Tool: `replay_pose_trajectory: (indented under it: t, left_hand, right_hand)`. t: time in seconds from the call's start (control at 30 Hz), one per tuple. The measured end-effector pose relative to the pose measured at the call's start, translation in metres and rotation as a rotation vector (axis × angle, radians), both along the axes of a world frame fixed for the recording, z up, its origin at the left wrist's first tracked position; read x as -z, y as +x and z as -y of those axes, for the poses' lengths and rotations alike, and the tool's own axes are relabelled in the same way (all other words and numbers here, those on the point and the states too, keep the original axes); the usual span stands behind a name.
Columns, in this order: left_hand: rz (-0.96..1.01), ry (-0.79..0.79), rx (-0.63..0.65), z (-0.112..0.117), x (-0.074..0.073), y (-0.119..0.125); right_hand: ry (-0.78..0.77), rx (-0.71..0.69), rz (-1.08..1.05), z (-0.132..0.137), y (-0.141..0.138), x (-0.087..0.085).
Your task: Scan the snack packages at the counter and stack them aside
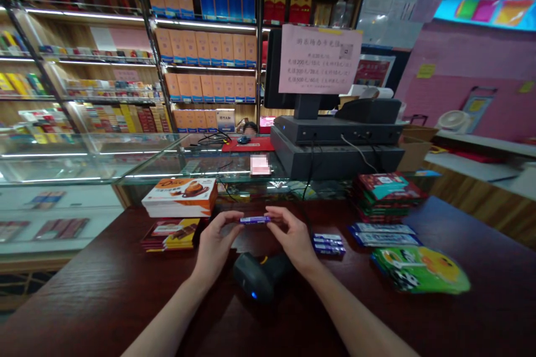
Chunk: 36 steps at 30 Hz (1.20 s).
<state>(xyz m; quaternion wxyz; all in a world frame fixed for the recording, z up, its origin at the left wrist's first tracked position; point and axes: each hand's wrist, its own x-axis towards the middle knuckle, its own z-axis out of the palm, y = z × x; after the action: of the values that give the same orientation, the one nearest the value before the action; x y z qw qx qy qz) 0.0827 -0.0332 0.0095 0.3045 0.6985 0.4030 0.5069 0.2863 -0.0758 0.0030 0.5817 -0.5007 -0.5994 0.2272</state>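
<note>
Above the dark wooden counter, I hold a slim purple candy pack (255,220) level between both hands. My left hand (218,239) pinches its left end. The right end is pinched by my right hand (293,237). Just below lies a black barcode scanner (255,279) with a blue light, its handle partly hidden near my right wrist. Several purple packs (329,244) like the held one are stacked beside my right hand. To the left, a white and orange Dove box (182,195) sits behind a stack of red and yellow chocolate bars (173,234).
At right lie blue-white wrapped bars (384,234), a green bag (421,270) and stacked dark red packages (385,195). A register (335,139) with a paper sign stands behind. A glass display case (192,158) borders the counter, with a person's head beyond.
</note>
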Motion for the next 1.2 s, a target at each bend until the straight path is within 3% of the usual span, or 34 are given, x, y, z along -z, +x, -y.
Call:
replay_pose_trajectory:
  t: [0.4,0.93,1.1,1.2]
  left_hand:
    - [-0.105,0.263,0.010,-0.001,0.002,-0.005]
    - [-0.069,-0.020,0.100,0.000,-0.003,-0.004]
    - [-0.077,-0.035,0.007,-0.002,-0.001,-0.007]
    - [-0.119,0.093,-0.102,-0.006,0.000,-0.013]
  right_hand:
    - [-0.012,-0.029,-0.033,0.005,-0.001,-0.004]
    - [0.037,0.022,0.025,0.001,0.005,-0.001]
    - [0.041,-0.040,0.111,0.008,0.002,-0.009]
    - [0.045,-0.047,0.189,0.012,0.005,-0.014]
